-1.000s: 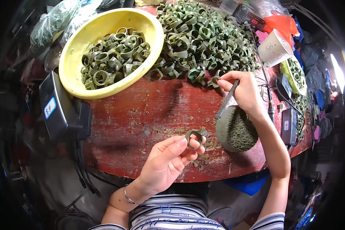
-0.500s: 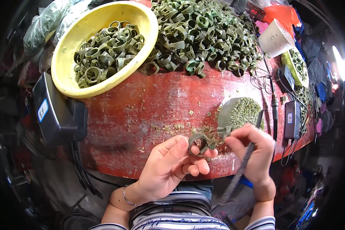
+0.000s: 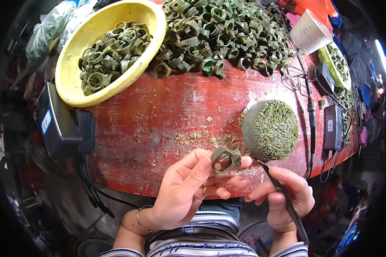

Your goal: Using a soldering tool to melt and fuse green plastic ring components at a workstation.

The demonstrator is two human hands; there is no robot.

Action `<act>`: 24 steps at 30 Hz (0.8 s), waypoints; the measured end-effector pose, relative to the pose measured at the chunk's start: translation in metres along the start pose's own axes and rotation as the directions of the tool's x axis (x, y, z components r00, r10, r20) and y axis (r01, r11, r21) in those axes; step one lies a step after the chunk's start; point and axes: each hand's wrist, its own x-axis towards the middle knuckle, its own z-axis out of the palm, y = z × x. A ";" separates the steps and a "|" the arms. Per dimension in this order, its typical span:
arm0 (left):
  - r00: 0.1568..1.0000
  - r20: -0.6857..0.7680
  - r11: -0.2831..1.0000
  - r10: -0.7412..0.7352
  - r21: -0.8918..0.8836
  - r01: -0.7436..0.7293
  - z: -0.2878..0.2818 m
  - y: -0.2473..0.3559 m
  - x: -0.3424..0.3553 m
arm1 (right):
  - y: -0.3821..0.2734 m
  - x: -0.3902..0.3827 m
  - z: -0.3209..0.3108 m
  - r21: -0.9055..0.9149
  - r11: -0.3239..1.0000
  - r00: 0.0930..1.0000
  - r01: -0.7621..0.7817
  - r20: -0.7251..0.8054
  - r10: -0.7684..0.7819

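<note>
My left hand (image 3: 179,190) pinches a green ring (image 3: 221,152), which looks like carved wax, between thumb and fingers. The ring's hollow faces up toward me, and its raised part is turned to the right. In my right hand (image 3: 294,195) is a slim black pen-like tool (image 3: 284,192), its thin tip slanting up and left, near the ring but apart from it. Just beyond that tip stands a round grey-green block (image 3: 272,130) with a rough, crumbly top of green bits. Small pale green crumbs (image 3: 195,136) lie on the red table (image 3: 158,158) around it.
A yellow basin (image 3: 66,92) of similar rings stands far left, beside a large heap of rings (image 3: 223,36). At right are a white paper cup (image 3: 311,32), a yellow-green basket (image 3: 336,64), a black cable (image 3: 312,124) and a dark box (image 3: 333,127). A black device (image 3: 58,122) sits left.
My right hand has moved down and turned; the tool's thin tip now points up-left. A small green piece at its fingertips no longer shows there. My left hand keeps the ring nearly in place.
</note>
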 end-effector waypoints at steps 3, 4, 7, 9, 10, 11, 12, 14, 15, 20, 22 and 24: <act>1.000 -0.005 1.000 -0.016 0.027 0.016 0.002 -0.002 0.001 | 0.011 -0.004 -0.005 0.220 0.971 0.987 0.095 0.107 -0.121; 1.000 -0.006 0.999 -0.014 0.042 0.014 0.003 -0.004 0.001 | 0.011 -0.002 -0.003 0.217 0.968 0.982 0.129 0.109 -0.155; 0.998 0.051 0.999 0.022 0.029 -0.023 0.001 -0.009 0.001 | 0.008 0.003 0.003 0.124 0.982 0.977 0.140 0.143 -0.157; 0.999 0.043 0.999 0.020 0.038 -0.021 0.003 -0.009 0.000 | 0.008 0.003 0.000 0.038 0.982 0.971 0.185 0.148 -0.189; 0.999 0.038 0.999 0.018 0.046 -0.020 0.004 -0.008 0.000 | 0.007 0.002 -0.001 -0.051 0.972 0.963 0.230 0.156 -0.219; 0.999 0.040 0.999 0.016 0.046 -0.018 0.005 -0.008 0.000 | 0.011 -0.002 0.001 -0.053 0.972 0.964 0.229 0.154 -0.218; 0.999 0.034 0.999 0.013 0.043 -0.014 0.005 -0.009 0.000 | 0.019 -0.009 0.005 0.010 0.975 0.975 0.223 0.006 -0.223; 1.000 0.026 0.999 0.008 0.041 -0.010 0.006 -0.010 0.001 | 0.021 -0.012 0.005 0.075 0.972 0.967 0.224 -0.142 -0.212; 1.000 0.010 0.999 0.004 0.048 -0.005 0.007 -0.009 0.001 | 0.017 -0.011 0.004 0.126 0.978 0.983 0.168 -0.098 -0.156; 0.998 -0.049 0.998 0.049 0.040 -0.047 -0.003 -0.009 0.003 | 0.021 -0.007 -0.003 0.071 0.983 0.986 0.166 -0.019 -0.165; 0.987 0.078 0.980 0.139 -0.153 -0.126 -0.020 -0.009 0.006 | 0.020 -0.008 -0.009 -0.287 0.937 0.973 0.200 -0.050 -0.223; 0.985 0.087 0.970 0.146 -0.206 -0.126 -0.026 -0.010 0.008 | 0.026 -0.002 -0.004 -0.488 0.843 0.958 0.227 -0.045 -0.284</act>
